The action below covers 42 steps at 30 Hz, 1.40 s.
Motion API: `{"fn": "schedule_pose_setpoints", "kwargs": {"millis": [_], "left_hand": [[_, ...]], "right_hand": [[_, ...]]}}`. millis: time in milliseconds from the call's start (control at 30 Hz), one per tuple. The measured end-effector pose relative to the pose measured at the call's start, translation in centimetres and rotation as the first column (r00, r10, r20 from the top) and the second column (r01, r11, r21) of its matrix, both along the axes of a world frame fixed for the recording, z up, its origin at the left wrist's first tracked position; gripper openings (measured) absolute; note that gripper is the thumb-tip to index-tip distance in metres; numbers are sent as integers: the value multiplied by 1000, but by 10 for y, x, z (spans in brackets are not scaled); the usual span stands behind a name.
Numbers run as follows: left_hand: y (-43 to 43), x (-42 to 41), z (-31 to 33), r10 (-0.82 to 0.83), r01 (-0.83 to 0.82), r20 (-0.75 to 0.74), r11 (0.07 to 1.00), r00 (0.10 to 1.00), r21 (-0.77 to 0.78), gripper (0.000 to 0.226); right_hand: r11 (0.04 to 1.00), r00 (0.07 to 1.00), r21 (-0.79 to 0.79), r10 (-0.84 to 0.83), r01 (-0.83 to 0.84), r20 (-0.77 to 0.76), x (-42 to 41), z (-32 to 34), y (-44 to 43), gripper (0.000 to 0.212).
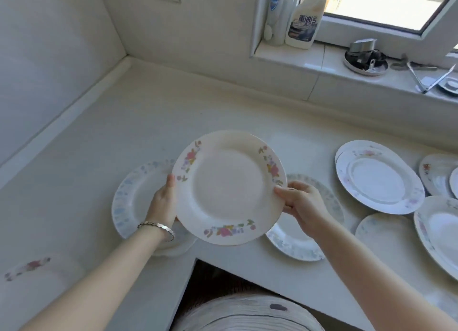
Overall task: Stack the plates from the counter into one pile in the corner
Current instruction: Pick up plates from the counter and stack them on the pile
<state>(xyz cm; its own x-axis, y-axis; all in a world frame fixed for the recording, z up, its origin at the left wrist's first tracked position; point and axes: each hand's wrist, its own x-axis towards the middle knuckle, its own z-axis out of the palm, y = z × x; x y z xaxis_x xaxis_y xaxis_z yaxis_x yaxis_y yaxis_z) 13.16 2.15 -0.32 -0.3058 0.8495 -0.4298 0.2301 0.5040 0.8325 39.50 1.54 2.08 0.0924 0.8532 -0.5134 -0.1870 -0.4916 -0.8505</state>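
Both hands hold one round, glossy plate point(229, 187) above the near edge of the smooth, pale counter point(173, 112). The left hand point(163, 202), a faceted metal bracelet point(156, 228) on its wrist, is curled round the left rim. The right hand point(302, 202) pinches the right rim, thumb on top and fingers underneath. Three sprays of pink flowers ring the plate's border.

Under it, flat on the counter, lie blue plates point(131, 197) with speckled rims, one on each side. Further right are floral plates point(379, 179), several of them overlapping. The tiled corner point(128, 58) is well beyond the held plate, up to the left.

On the sill point(322, 58) stands a white plastic bottle point(303, 16) whose label reads 重油污. Beside it are a round tin point(365, 60) of metal bits and some tongs point(421, 75).
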Motion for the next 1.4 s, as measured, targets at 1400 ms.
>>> {"fn": "schedule_pose_setpoints", "kwargs": {"millis": [1400], "left_hand": [[-14,-104,-63,23,-211,-497,921,868,-327,51]], "right_hand": [[307,94,-752,-945,584,-313,-70,-84,-5,39]]}}
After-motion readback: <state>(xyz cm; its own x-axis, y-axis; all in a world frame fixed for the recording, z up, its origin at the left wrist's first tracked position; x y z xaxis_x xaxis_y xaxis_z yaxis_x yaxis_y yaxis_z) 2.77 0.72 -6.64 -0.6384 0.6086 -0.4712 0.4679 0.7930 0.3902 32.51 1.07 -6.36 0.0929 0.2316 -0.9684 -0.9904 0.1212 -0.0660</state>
